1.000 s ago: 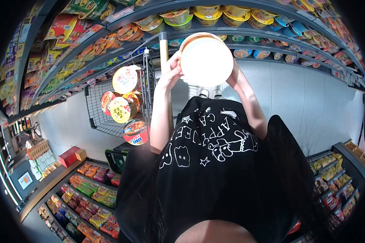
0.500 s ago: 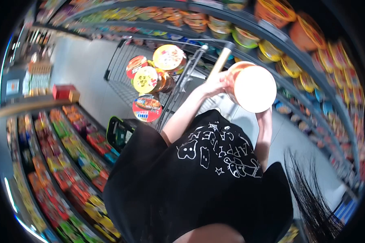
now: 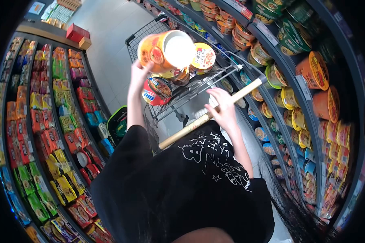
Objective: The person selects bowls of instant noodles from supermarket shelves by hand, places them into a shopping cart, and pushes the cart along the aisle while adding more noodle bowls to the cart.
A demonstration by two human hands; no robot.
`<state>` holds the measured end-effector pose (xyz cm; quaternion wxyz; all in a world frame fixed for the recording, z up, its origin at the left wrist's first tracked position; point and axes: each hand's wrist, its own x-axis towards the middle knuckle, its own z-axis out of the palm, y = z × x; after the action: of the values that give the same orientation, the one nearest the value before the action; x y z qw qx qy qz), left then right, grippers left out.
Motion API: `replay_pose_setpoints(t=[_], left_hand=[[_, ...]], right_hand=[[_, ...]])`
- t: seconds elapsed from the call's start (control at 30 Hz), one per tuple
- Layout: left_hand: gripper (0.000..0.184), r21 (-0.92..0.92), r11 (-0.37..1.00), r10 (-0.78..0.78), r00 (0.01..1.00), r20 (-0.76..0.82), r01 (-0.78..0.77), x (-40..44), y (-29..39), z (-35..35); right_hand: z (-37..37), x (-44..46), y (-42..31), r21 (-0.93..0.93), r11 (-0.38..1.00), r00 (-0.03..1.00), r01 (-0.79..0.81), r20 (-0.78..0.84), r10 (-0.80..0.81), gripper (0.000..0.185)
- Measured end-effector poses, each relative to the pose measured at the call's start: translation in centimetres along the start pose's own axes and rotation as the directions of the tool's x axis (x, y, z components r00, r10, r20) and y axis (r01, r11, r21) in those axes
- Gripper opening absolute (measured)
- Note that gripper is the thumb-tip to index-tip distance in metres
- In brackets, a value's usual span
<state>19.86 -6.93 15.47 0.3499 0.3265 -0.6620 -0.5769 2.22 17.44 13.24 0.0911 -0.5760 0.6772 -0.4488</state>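
Observation:
My left hand (image 3: 141, 73) grips an orange instant noodle tub (image 3: 153, 52) from its lower left. The tub is tilted over the shopping cart (image 3: 182, 91), its bright white round end turned up and to the right. Partly hidden beneath it are several other tubs, among them a red-lidded noodle bowl (image 3: 160, 90) and a yellow-and-white-lidded tub (image 3: 203, 56). My right hand (image 3: 225, 111) is open at the cart's light wooden-looking handle (image 3: 190, 126), thumb and fingers apart. Whether it touches the handle I cannot tell.
Shelves of noodle tubs (image 3: 290, 99) rise close on the right. Low shelves of bagged packets (image 3: 65, 139) run along the left. A green-rimmed black basket (image 3: 118, 123) is beside my left arm. A red box (image 3: 77, 33) stands on the far shelf end.
The orange tub has moved left, from between both hands to over the cart, now in my left hand alone. My right hand has let go and come down to the handle. The view has turned.

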Motion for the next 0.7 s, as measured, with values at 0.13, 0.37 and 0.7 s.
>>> replay_pose_setpoints(t=[0.13,0.37,0.7], left_hand=[[0.043,0.562,0.826,0.047,0.986,-0.159,0.052,5.7,-1.0,-5.8],[0.05,0.758,0.627,-0.046,0.98,-0.193,0.179,13.5,-12.0,-12.1],[0.075,0.971,0.083,-0.105,0.971,-0.213,0.222,16.8,-23.4,-12.2]], right_hand=[[3.9,0.1,0.2,-0.414,0.91,0.918,0.003,0.363,0.162,0.057],[3.3,0.3,0.3,-0.274,0.958,0.925,-0.089,0.334,0.181,0.063],[3.0,1.4,-0.4,-0.254,0.954,0.919,-0.16,0.314,0.238,0.063]])
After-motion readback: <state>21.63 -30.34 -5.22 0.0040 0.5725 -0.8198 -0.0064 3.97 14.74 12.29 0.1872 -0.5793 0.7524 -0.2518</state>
